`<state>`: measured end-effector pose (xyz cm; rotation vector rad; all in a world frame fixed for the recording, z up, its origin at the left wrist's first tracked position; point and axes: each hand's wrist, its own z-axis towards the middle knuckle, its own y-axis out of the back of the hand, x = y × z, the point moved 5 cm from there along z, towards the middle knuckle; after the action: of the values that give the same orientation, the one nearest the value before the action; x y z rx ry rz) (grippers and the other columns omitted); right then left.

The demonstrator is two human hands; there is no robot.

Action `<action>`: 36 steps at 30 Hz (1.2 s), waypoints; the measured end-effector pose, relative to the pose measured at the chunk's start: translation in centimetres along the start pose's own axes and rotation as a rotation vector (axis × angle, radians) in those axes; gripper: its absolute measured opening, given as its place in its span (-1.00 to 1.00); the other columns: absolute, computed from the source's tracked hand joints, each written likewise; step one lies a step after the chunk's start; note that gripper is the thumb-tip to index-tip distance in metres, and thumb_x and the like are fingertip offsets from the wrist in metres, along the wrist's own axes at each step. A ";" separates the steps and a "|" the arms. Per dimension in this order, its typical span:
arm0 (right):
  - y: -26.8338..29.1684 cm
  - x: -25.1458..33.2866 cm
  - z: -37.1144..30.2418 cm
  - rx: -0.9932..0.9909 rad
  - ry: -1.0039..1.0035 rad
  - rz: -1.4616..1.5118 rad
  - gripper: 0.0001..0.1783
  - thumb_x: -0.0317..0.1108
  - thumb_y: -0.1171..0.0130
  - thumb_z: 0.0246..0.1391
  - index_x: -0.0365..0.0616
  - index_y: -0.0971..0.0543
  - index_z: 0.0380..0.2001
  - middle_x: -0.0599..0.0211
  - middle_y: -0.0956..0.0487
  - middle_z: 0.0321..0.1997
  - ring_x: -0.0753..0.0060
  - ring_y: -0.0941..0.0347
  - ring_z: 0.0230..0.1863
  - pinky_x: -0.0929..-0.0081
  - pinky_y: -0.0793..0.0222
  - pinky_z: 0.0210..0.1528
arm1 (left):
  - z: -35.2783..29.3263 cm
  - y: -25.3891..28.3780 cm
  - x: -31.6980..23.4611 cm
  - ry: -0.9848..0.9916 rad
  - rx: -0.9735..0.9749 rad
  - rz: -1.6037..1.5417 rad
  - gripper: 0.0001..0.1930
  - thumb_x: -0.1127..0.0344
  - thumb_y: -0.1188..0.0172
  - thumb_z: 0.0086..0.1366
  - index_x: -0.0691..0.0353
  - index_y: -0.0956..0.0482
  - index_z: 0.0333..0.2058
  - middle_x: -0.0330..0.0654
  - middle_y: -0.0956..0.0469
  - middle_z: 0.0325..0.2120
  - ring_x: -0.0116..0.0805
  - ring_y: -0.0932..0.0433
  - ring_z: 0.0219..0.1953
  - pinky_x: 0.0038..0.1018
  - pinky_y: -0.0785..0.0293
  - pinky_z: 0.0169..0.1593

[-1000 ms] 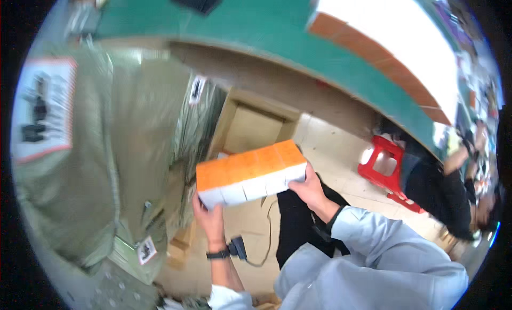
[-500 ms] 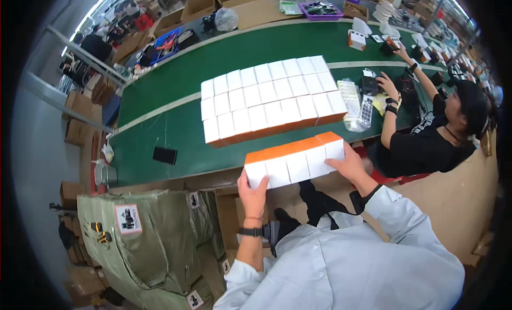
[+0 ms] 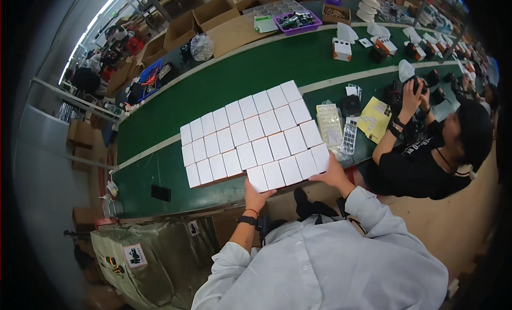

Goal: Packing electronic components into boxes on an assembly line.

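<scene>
A short row of small white boxes (image 3: 290,170) is pressed between my two hands, white tops up. My left hand (image 3: 258,197) closes on the row's left end, thumb along the near side. At the opposite end, my right hand (image 3: 333,175) grips the last box. The row lies against the near right edge of a larger block of matching white boxes (image 3: 229,133), set out in several rows on the green table. A thin orange line shows between some of them. Whether the held row rests fully on the table is hidden.
A black phone (image 3: 161,192) lies on the green table (image 3: 136,174) to the left. Right of the boxes are clear plastic trays (image 3: 330,126) and a yellow sheet (image 3: 375,119). A co-worker (image 3: 426,155) sits at the right, handling a black device. Green wrapped bales (image 3: 160,262) stand below left.
The held row has moved forward from in front of me to the block's near edge and turned from orange side up to white tops up. The co-worker's hands have come together around a device.
</scene>
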<state>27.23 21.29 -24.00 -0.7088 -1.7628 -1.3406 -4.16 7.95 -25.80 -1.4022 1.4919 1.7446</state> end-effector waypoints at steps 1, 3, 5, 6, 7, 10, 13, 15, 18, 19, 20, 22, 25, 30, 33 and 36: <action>0.3 0.5 -0.1 0.032 -0.051 0.001 0.33 -0.07 -0.73 -0.45 -0.33 -0.18 0.34 -0.17 -0.46 0.26 -0.11 -0.42 0.29 0.17 -0.34 0.30 | -0.2 0.1 -0.2 0.003 0.007 0.008 0.02 0.30 -0.70 -0.20 0.33 -0.23 0.21 0.04 -0.49 0.05 -0.08 -0.50 0.11 -0.28 -0.47 0.17; 0.2 0.8 -0.1 0.057 -0.107 0.004 0.37 -0.09 -0.74 -0.49 -0.33 -0.15 0.36 -0.18 -0.45 0.27 -0.13 -0.40 0.31 0.18 -0.32 0.32 | -0.2 -0.1 0.0 0.144 0.004 0.023 0.03 0.29 -0.71 -0.23 0.31 -0.23 0.20 0.09 -0.53 0.01 -0.02 -0.55 0.06 -0.26 -0.49 0.14; 0.2 1.0 -0.3 0.013 -0.024 -0.044 0.39 -0.09 -0.74 -0.49 -0.32 -0.13 0.38 -0.19 -0.45 0.27 -0.17 -0.38 0.31 0.17 -0.31 0.33 | -0.1 -0.1 -0.5 0.141 0.003 0.052 0.03 0.30 -0.71 -0.23 0.29 -0.24 0.19 0.10 -0.55 -0.01 -0.01 -0.56 0.05 -0.25 -0.50 0.13; 0.0 1.0 -0.2 0.015 -0.025 -0.043 0.39 -0.09 -0.74 -0.49 -0.32 -0.13 0.38 -0.19 -0.45 0.27 -0.17 -0.38 0.31 0.17 -0.31 0.33 | -0.3 0.2 -0.3 0.146 -0.016 0.078 0.02 0.31 -0.71 -0.23 0.28 -0.24 0.19 0.10 -0.57 -0.03 -0.01 -0.58 0.03 -0.24 -0.51 0.11; -0.2 1.0 -0.2 0.014 -0.037 -0.037 0.38 -0.10 -0.74 -0.49 -0.33 -0.13 0.37 -0.20 -0.45 0.26 -0.19 -0.38 0.31 0.17 -0.31 0.33 | -0.2 0.2 -0.1 0.149 -0.016 0.079 0.02 0.31 -0.71 -0.23 0.28 -0.24 0.19 0.10 -0.57 -0.03 -0.01 -0.58 0.03 -0.24 -0.51 0.11; -0.4 1.2 -0.2 0.016 -0.042 -0.058 0.37 -0.12 -0.74 -0.48 -0.33 -0.13 0.37 -0.20 -0.45 0.26 -0.20 -0.39 0.30 0.17 -0.31 0.32 | -0.3 0.2 0.5 0.052 -0.051 0.062 0.02 0.35 -0.70 -0.23 0.28 -0.23 0.20 0.10 -0.57 -0.02 -0.01 -0.57 0.05 -0.23 -0.52 0.11; -0.4 1.4 -0.2 0.026 -0.021 -0.056 0.37 -0.11 -0.74 -0.47 -0.35 -0.13 0.36 -0.19 -0.45 0.26 -0.18 -0.39 0.30 0.18 -0.31 0.32 | 0.4 0.1 0.3 0.037 -0.027 -0.035 0.04 0.37 -0.70 -0.23 0.28 -0.22 0.23 0.09 -0.56 0.02 -0.01 -0.56 0.07 -0.23 -0.51 0.13; -0.1 1.7 0.0 0.014 0.065 0.002 0.37 -0.09 -0.75 -0.48 -0.38 -0.13 0.35 -0.20 -0.47 0.24 -0.12 -0.41 0.29 0.21 -0.32 0.31 | 0.2 0.3 -0.7 0.031 -0.053 0.020 0.08 0.38 -0.70 -0.25 0.29 -0.20 0.25 0.08 -0.56 0.04 0.02 -0.56 0.09 -0.23 -0.50 0.14; -0.1 1.3 -0.1 0.015 0.055 0.018 0.40 -0.07 -0.75 -0.47 -0.43 -0.11 0.36 -0.23 -0.47 0.22 -0.12 -0.43 0.28 0.22 -0.32 0.31 | 0.0 0.8 -1.6 0.088 -0.035 0.038 0.11 0.34 -0.70 -0.24 0.33 -0.18 0.28 0.15 -0.49 0.13 0.07 -0.50 0.16 -0.21 -0.49 0.18; -0.2 0.9 -0.1 -0.001 0.051 -0.035 0.44 0.04 -0.72 -0.43 -0.45 -0.07 0.38 -0.28 -0.40 0.28 -0.18 -0.34 0.34 0.17 -0.27 0.35 | -0.4 0.9 -1.8 0.127 -0.068 0.132 0.13 0.31 -0.70 -0.23 0.36 -0.16 0.29 0.19 -0.43 0.17 0.10 -0.46 0.20 -0.19 -0.47 0.21; -0.1 0.5 -0.7 0.007 0.064 -0.048 0.44 0.04 -0.72 -0.43 -0.45 -0.07 0.38 -0.28 -0.40 0.28 -0.18 -0.34 0.34 0.17 -0.27 0.35 | -1.0 1.2 -1.8 0.171 -0.101 0.225 0.14 0.28 -0.70 -0.22 0.38 -0.15 0.30 0.22 -0.37 0.22 0.13 -0.42 0.24 -0.17 -0.46 0.24; -0.7 3.2 -2.5 -0.180 0.104 -0.474 0.44 0.13 -0.67 -0.39 -0.44 -0.08 0.39 -0.29 -0.29 0.37 -0.24 -0.23 0.39 0.11 -0.21 0.39 | -4.0 3.1 -0.2 0.213 -0.135 0.351 -0.04 0.23 -0.61 -0.07 0.42 -0.23 0.25 0.21 -0.46 0.16 0.10 -0.48 0.19 -0.20 -0.45 0.23; -0.2 7.2 -5.9 -0.200 0.415 -0.732 0.22 0.04 -0.59 -0.24 -0.38 -0.18 0.37 -0.22 -0.26 0.39 -0.25 -0.19 0.39 0.09 -0.20 0.40 | -10.9 4.5 2.8 0.159 0.030 -0.024 -0.39 0.21 -0.49 0.14 0.39 -0.48 0.07 0.08 -0.62 -0.01 -0.07 -0.64 0.01 -0.27 -0.58 0.08; -4.9 16.8 -11.7 0.377 0.727 -0.930 -0.30 -0.29 -0.51 -0.18 -0.11 -0.48 0.09 0.14 -0.47 0.10 0.01 -0.41 0.15 0.17 -0.34 0.20 | -32.4 11.6 21.0 0.576 0.051 -0.269 -0.36 0.11 -0.44 0.22 0.41 -0.48 0.15 0.08 -0.61 0.03 -0.16 -0.58 0.11 -0.32 -0.52 0.16; -11.8 19.7 -15.4 0.923 1.198 -1.038 -0.68 -0.31 -0.33 -0.08 -0.07 -0.57 -0.19 0.30 -0.52 -0.19 0.17 -0.48 -0.09 0.29 -0.41 -0.02 | -47.7 17.1 29.9 0.857 0.005 0.044 -0.42 0.14 -0.40 0.20 0.44 -0.53 0.08 0.08 -0.64 -0.03 -0.12 -0.62 0.05 -0.29 -0.53 0.13; -18.1 17.1 -17.7 1.237 1.353 -1.040 -0.80 -0.30 -0.24 -0.01 -0.06 -0.58 -0.27 0.32 -0.53 -0.26 0.17 -0.51 -0.14 0.29 -0.43 -0.05 | -54.8 16.9 32.1 0.984 -0.116 -0.052 -0.52 0.22 -0.36 0.20 0.44 -0.57 0.02 0.09 -0.66 -0.08 -0.07 -0.65 -0.01 -0.27 -0.55 0.10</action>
<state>8.08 -1.33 -16.61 1.5918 -1.2388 -0.5628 -8.62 -55.83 -40.95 -2.5384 1.7549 1.1202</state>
